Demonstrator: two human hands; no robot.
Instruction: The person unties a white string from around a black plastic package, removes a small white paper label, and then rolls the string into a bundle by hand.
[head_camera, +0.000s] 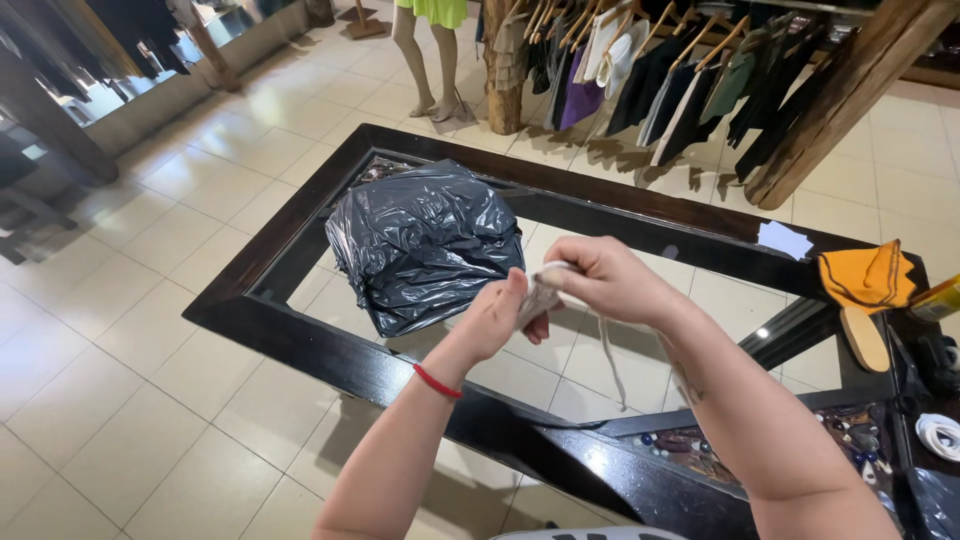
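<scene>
Both hands are working a small pale strip of cloth or tape (541, 292) above the middle of the glass worktop (300, 330), toward its near edge. The left hand (497, 318), a red band at its wrist, is pinching one end between closed fingers; the right hand (607, 281) is gripping the other end from above, fingers curled tight, while a thin pale cord (612, 360) is dangling from the strip. By the look of it, the piece is being twisted or pulled apart, which calls for a firm pinch on both ends. A crumpled black plastic bag (422, 245) is lying just beyond the hands, toward the far-left corner. An orange folded cloth (866, 277) and a white paper slip (784, 239) are sitting at the far-right corner, well apart. Clothes on hangers (660, 70) are hanging beyond the far edge. Nothing is blocking the hands.
</scene>
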